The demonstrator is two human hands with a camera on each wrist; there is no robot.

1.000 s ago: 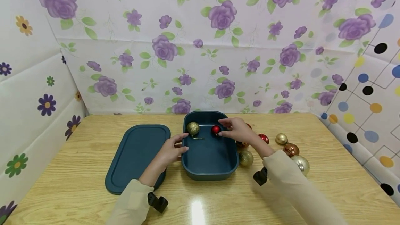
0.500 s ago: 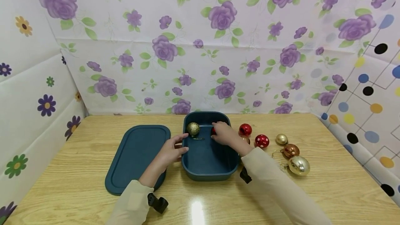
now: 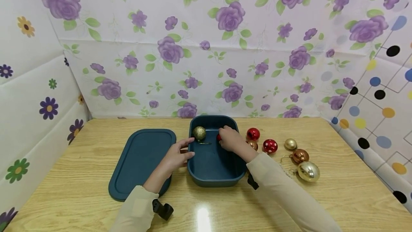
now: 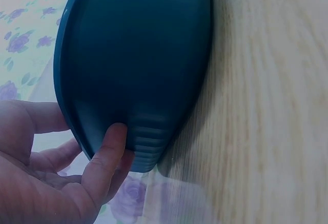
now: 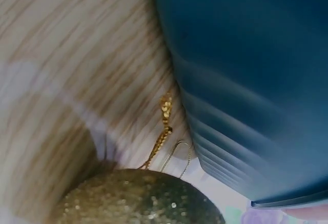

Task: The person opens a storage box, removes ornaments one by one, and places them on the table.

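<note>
My left hand [image 3: 173, 157] is at the left wall of a dark blue box [image 3: 215, 182], with its fingertips touching the outer side near the rim; the left wrist view shows fingers [image 4: 105, 157] against that wall. Inside the box, toward the back right, my right hand [image 3: 232, 139] holds a small red Christmas bauble [image 3: 219, 137], which the fingers mostly cover. A gold glitter bauble [image 3: 199, 133] lies at the back left of the box, its hanging string beside it. The right hand's fingers are mostly hidden in the right wrist view.
Left of the box lies a dark blue lid [image 3: 141, 160]. To the right are a shiny red bauble [image 3: 253, 134], a dotted red bauble [image 3: 269, 146] and several gold and copper ones. A glitter bauble [image 5: 138, 201] sits close beside the box's right wall.
My right hand has come from above the box's right side, down and left to the red bauble, and its fingers have closed around it. The left hand has stayed in place.
</note>
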